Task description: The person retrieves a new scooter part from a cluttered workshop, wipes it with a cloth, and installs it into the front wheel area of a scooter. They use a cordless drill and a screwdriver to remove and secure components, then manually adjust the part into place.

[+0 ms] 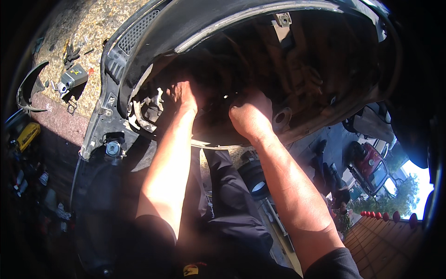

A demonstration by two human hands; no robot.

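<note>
Both my arms reach into the shadowed hollow of a dark vehicle body section (204, 35) with a curved, worn pale edge. My left hand (185, 96) is at the hollow's left side, its fingers bent but apart, near a pale metal bracket (160, 95). Whether its fingertips touch anything is lost in shadow. To the right, my right hand (253, 113) is curled into a fist beside a round pale ring (281, 118). What it grips is hidden in the dark; a tiny bright glint shows just left of it.
A mesh grille (139, 32) lies along the body's left edge. On the ground at left are a grey bottle (74, 76), a black glove (71, 56) and a curved black trim piece (30, 88). A tyre (251, 174) lies below my right wrist. Beyond stands a red vehicle (373, 162).
</note>
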